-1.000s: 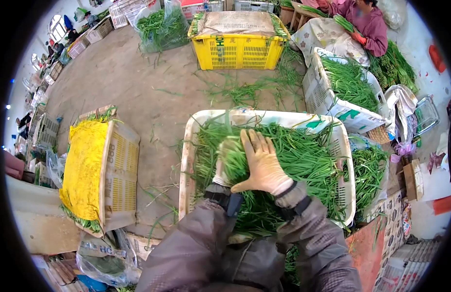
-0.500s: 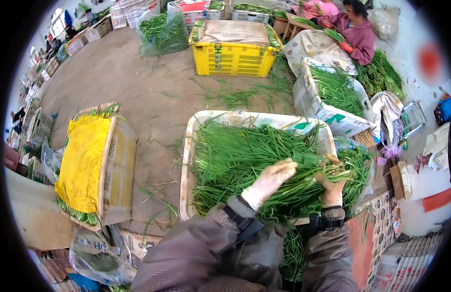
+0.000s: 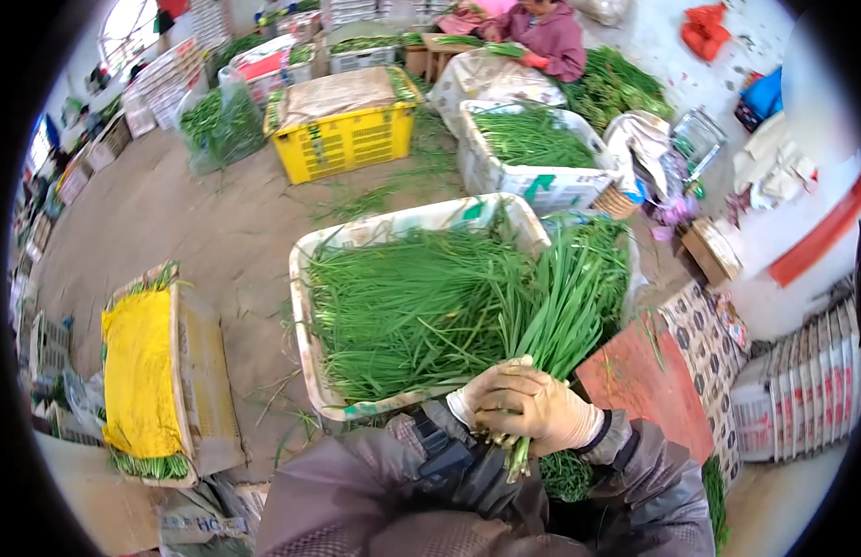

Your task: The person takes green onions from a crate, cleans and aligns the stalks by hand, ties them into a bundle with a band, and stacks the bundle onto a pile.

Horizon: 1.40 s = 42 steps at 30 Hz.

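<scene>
A bunch of garlic chives [image 3: 572, 302] is held in front of me, its leaves fanning up and its pale stem ends sticking out below. My right hand [image 3: 547, 408], in a thin whitish glove, wraps round the stems. My left hand [image 3: 486, 390], gloved too, closes round the same stems from the left; some of its fingers are hidden by the right hand. Just beyond, a white plastic crate [image 3: 305, 320] is filled with loose garlic chives [image 3: 407, 302]. More greens [image 3: 602, 265] lie in a clear bag, partly behind the bunch.
A crate under yellow cloth [image 3: 141, 371] stands at left. A yellow crate [image 3: 342, 144] and another white crate of chives [image 3: 542, 181] stand farther back. A person in a purple top [image 3: 556, 42] handles greens there. A reddish board [image 3: 644, 390] lies at right.
Both hands have come together on the chives and drawn the bunch closer to me, out over the crate's near right corner. The view has turned to the right.
</scene>
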Each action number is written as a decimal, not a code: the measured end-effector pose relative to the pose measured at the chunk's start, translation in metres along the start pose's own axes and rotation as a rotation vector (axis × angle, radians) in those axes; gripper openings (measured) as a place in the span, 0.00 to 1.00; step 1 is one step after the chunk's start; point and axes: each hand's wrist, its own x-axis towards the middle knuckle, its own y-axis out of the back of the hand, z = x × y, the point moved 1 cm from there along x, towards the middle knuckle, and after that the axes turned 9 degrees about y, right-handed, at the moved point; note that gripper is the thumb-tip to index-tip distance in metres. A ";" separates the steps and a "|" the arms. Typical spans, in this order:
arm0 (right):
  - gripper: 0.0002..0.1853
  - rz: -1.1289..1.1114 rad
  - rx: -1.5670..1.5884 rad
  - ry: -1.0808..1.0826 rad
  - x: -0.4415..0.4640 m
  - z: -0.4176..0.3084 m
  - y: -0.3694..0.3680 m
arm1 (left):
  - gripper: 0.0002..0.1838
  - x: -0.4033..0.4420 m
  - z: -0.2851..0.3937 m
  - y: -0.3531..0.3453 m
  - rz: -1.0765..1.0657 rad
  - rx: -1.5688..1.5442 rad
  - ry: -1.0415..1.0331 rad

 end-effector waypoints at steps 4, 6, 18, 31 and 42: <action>0.46 -0.069 -0.132 -0.074 -0.021 -0.049 0.029 | 0.23 0.041 0.018 -0.045 0.087 0.177 -0.023; 0.49 0.126 -0.273 -0.234 -0.066 -0.062 0.029 | 0.23 0.047 0.026 -0.066 0.360 -0.302 0.449; 0.39 1.328 1.156 -0.453 -0.172 -0.070 0.035 | 0.30 0.137 -0.001 -0.171 0.353 0.367 0.636; 0.24 1.812 0.984 -0.634 -0.234 -0.080 0.073 | 0.62 0.198 -0.060 -0.185 0.060 1.504 0.588; 0.45 1.121 0.441 -0.799 -0.314 -0.063 0.112 | 0.26 0.301 -0.047 -0.193 0.026 0.799 0.645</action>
